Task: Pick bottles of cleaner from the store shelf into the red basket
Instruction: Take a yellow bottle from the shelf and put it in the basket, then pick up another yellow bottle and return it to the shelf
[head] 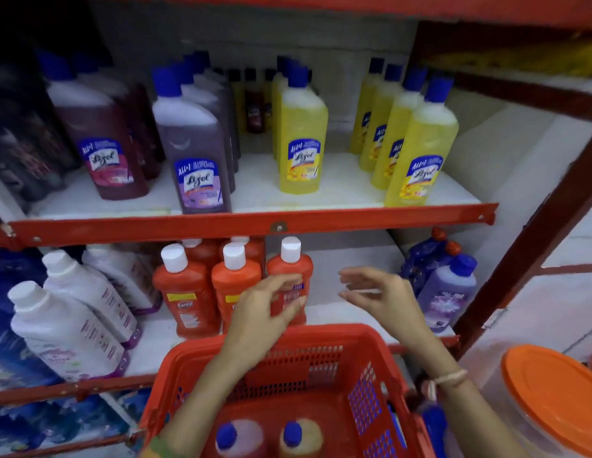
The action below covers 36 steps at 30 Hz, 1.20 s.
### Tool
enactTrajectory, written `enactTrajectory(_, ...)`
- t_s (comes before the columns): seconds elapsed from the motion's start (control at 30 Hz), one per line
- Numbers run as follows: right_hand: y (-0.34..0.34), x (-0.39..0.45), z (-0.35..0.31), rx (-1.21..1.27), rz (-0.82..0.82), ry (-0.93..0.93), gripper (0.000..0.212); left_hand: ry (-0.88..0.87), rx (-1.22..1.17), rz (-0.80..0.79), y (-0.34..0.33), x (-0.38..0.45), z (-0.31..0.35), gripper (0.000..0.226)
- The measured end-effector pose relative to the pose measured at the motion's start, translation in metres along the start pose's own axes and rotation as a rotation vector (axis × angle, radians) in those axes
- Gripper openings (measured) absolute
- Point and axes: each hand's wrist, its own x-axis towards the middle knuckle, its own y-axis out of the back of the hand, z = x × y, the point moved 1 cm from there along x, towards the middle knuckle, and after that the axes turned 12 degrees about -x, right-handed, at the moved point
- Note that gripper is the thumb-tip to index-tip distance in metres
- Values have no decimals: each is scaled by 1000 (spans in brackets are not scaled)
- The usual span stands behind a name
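1. The store shelf (pixel 251 223) fills my view: red-painted metal rails carrying white boards, two tiers showing. Bottles stand in front-facing rows running back, labels outward, presumably so a shopper can read and reach them.
2. The red basket (pixel 324 335) sits nearest me, low and centred, its perforated plastic walls just in front of the lower board. That keeps the drop short, I judge. Two blue-capped bottles (pixel 255 438) already lie in its bottom, so the task is partly done.
3. At far right rests an orange-lidded container (pixel 552 398), smooth and round; it plays no part.
4. On the upper tier stand translucent yellow cleaner bottles (pixel 301 140) and purple ones (pixel 195 150), flat-shouldered with blue caps.
5. On the lower tier, glossy red bottles (pixel 185 285) with white screw caps cluster at centre.
6. My left hand (pixel 265 312) curls its fingers around the front right red bottle (pixel 289 264), touching its label; the bottle stands upright on the board, not yet lifted.
7. My right hand (pixel 377 292) hovers just beside it, fingers spread and holding nothing, likely ready to steady it.
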Motion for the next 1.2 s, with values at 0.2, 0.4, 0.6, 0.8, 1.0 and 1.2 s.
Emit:
enactTrajectory(0.2, 73, 59, -25, 98, 275, 101, 27, -371, 314, 179, -5, 81, 46, 29)
enactTrajectory(0.4, 114, 110, -8, 96, 752, -51, 47, -387, 566, 247, -11, 138, 34, 39)
enactTrajectory(0.6, 125, 151, 30, 49, 631, -103, 97, -187, 729, 228, -12, 144, -3, 51)
enactTrajectory(0.8, 134, 167, 43, 262, 280, -175, 76, -236, 745, 206, 1, 138, -25, 63)
enactTrajectory(1.0, 111, 172, 25, 171, 554, -142, 79, -238, 732, 234, -3, 139, -26, 55)
enactTrajectory(1.2, 107, 141, -49, -486, 1032, 101, 70, -201, 714, 247, -4, 137, -20, 44)
